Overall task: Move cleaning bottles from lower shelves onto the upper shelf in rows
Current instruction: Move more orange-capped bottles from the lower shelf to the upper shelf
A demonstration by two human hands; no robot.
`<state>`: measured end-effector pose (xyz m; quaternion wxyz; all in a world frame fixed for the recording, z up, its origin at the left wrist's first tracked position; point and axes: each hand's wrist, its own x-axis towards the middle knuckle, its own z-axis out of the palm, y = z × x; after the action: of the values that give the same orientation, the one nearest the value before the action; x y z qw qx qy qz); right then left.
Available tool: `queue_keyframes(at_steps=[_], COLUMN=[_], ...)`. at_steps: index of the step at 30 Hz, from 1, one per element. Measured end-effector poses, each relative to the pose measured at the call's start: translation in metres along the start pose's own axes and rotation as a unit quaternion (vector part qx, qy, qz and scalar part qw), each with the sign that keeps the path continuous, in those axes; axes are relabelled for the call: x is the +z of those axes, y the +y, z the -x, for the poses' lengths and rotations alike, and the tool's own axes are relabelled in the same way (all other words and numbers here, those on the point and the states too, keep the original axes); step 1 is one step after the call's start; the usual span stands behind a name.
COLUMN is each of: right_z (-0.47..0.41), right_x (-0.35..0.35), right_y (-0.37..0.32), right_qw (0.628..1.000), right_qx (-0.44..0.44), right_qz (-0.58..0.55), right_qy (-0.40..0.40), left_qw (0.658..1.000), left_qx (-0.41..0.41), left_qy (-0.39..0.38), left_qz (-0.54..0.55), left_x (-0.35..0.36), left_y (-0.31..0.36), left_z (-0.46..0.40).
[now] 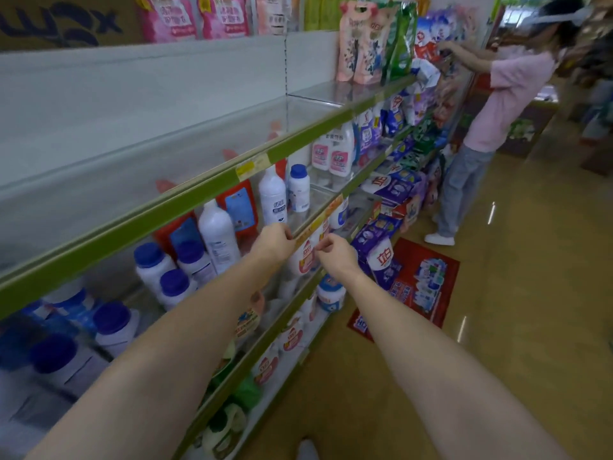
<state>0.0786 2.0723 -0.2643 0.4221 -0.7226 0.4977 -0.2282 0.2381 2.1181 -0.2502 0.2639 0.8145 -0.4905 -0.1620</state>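
The upper shelf (pixel 205 141) has a bare glossy board behind a green front rail. On the shelf below stand cleaning bottles: a tall white bottle (pixel 217 232), red bottles (pixel 239 204), another white bottle (pixel 272 194) and several blue-capped white jars (pixel 152 263). My left hand (pixel 273 242) curls its fingers on the front rail of that lower shelf (pixel 310 227). Close to its right, my right hand (pixel 335 250) pinches a small price tag (pixel 323 242) on the same rail. Neither hand holds a bottle. White bottles with pink labels (pixel 303 260) sit just behind the hands, one shelf lower.
A person in a pink shirt (pixel 507 94) stands at the far end of the aisle, reaching into bagged goods. Detergent bags (pixel 384 257) fill the shelves to the right. A red floor sticker (pixel 421 283) lies on the tan floor. Pink pouches (pixel 166 14) sit on the top shelf.
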Motion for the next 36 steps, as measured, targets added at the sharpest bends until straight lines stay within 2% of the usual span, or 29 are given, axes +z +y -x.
queue_keyframes(at_steps=[8, 12, 17, 22, 26, 30, 34, 36], right_z=[-0.118, -0.165, -0.237, -0.333, -0.407, -0.468, -0.507, -0.522], right_x=[-0.011, -0.018, -0.027, -0.028, -0.037, -0.039, -0.017, -0.004], right_y=[0.000, 0.004, 0.012, 0.025, 0.028, 0.022, 0.014, 0.012], right_qw=[0.998, 0.998, 0.998, 0.996, 0.987, 0.978, 0.964, 0.961], right_qx=[-0.016, -0.023, -0.017, -0.024, -0.074, -0.114, -0.138, -0.142], right_qz=[0.062, 0.057, 0.027, 0.009, 0.029, 0.026, -0.001, -0.023], right_qy=[-0.019, -0.030, -0.048, -0.086, -0.140, -0.174, -0.229, -0.236], left_qw=[0.998, 0.997, 0.995, 0.991, 0.985, 0.966, 0.914, 0.900], left_qx=[-0.042, -0.060, -0.086, -0.107, -0.154, -0.218, -0.272, -0.297], left_qy=[-0.002, 0.026, 0.024, 0.035, 0.048, 0.106, 0.237, 0.252], left_qz=[0.043, 0.042, 0.050, 0.072, 0.065, 0.089, 0.187, 0.195], left_x=[0.035, 0.039, 0.051, 0.075, 0.095, 0.105, 0.091, 0.090], left_y=[0.015, 0.019, 0.024, 0.041, 0.056, 0.070, 0.092, 0.095], left_z=[-0.108, -0.148, -0.202, -0.265, -0.312, -0.348, -0.372, -0.381])
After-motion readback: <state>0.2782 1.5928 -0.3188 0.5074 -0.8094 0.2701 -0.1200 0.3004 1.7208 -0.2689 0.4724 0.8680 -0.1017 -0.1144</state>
